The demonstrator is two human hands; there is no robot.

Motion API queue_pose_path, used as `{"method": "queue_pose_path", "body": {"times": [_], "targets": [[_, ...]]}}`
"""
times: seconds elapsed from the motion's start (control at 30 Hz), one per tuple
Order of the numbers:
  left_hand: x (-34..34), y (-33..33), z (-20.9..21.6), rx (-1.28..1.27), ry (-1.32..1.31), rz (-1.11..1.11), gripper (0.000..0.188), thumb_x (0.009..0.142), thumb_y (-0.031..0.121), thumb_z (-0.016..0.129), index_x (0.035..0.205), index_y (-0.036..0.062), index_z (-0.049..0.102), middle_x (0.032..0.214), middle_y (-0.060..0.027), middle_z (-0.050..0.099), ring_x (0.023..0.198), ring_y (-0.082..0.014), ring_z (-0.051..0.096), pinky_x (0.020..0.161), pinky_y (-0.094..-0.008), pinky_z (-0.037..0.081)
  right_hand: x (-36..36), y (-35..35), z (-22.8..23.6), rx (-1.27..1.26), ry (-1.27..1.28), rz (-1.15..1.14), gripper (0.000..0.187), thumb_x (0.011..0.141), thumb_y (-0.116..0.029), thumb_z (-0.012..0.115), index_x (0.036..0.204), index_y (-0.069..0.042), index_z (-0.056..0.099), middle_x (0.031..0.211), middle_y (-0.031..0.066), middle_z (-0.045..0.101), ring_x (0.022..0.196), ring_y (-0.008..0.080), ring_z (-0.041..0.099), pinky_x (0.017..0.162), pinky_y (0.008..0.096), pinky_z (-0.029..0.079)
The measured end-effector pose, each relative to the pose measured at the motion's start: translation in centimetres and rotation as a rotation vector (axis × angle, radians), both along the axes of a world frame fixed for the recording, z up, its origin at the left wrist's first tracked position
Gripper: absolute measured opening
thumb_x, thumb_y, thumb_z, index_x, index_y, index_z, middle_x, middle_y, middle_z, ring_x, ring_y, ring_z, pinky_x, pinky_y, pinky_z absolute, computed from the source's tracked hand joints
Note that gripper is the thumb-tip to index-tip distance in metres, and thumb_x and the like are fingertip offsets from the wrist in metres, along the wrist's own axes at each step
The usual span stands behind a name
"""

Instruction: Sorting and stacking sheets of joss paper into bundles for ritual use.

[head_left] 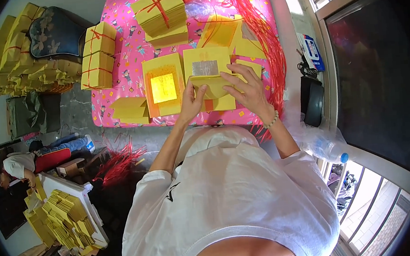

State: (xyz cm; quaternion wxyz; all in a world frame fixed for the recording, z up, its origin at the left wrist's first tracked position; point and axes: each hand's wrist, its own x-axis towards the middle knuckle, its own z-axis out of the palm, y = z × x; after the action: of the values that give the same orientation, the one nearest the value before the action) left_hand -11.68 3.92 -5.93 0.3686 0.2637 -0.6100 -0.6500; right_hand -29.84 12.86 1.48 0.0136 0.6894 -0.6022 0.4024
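Both hands are over a pink patterned table cover [124,14]. My left hand [191,100] is closed on the left end of a yellow paper sheet [213,85], whose near part is bent up. My right hand [247,88] has its fingers spread, the tips at the sheet's right end. Just beyond the bent sheet lies yellow paper with a silver foil square [205,68]. To the left is a yellow sheet with an orange border and a gold foil square [164,88]. A folded yellow piece [130,110] lies near the table's front left.
Tied yellow paper bundles [159,11] stand at the back, with more bundles [98,57] at the left edge. Red plastic strands [271,50] hang down the right side. A plastic bottle [329,151] is at right. Another person [20,166] works by a white table [87,195] at lower left.
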Motion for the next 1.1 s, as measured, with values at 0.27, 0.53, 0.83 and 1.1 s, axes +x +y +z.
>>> {"method": "queue_pose_path", "body": {"times": [0.27,0.53,0.83,1.1], "targets": [[-0.5,-0.5,0.8,0.13,0.108,0.048,0.029,0.094,0.006,0.052,0.122,0.0005,0.047,0.117,-0.0072,0.056,0.109,-0.0134,0.051,0.093,-0.0275,0.04,1.2,-0.3,1.1,0.005,-0.51,-0.141,0.042,0.079,-0.014,0.072,0.118,-0.004,0.06,0.115,0.0124,0.058,0.102,0.0246,0.059,0.084,0.0332,0.05],[-1.0,-1.3,5.4,0.295,-0.021,-0.009,0.03,0.093,0.007,0.053,0.122,0.0003,0.047,0.112,-0.0069,0.06,0.102,-0.0133,0.056,0.088,-0.0275,0.044,0.2,-0.2,-3.2,0.536,-1.147,0.109,0.029,0.09,-0.016,0.063,0.111,0.003,0.06,0.099,0.0043,0.066,0.087,0.0094,0.061,0.076,0.0234,0.049],[-1.5,-1.9,5.6,0.397,-0.128,0.023,0.03,0.092,0.008,0.054,0.12,0.0016,0.049,0.111,-0.007,0.061,0.099,-0.0141,0.058,0.084,-0.0285,0.045,0.3,-0.9,-1.9,0.754,-1.315,-0.034,0.029,0.093,-0.026,0.059,0.107,0.0,0.065,0.091,0.0026,0.068,0.077,0.0068,0.064,0.069,0.0233,0.052],[-1.4,-2.7,4.3,0.404,-0.259,-0.014,0.025,0.09,0.012,0.057,0.112,0.0015,0.053,0.1,-0.006,0.062,0.088,-0.0127,0.057,0.076,-0.0267,0.044,0.2,-1.3,-1.2,0.685,-1.34,-0.128,0.033,0.092,-0.033,0.059,0.099,-0.002,0.066,0.081,-0.0006,0.066,0.069,0.0054,0.062,0.06,0.0212,0.05]]}}
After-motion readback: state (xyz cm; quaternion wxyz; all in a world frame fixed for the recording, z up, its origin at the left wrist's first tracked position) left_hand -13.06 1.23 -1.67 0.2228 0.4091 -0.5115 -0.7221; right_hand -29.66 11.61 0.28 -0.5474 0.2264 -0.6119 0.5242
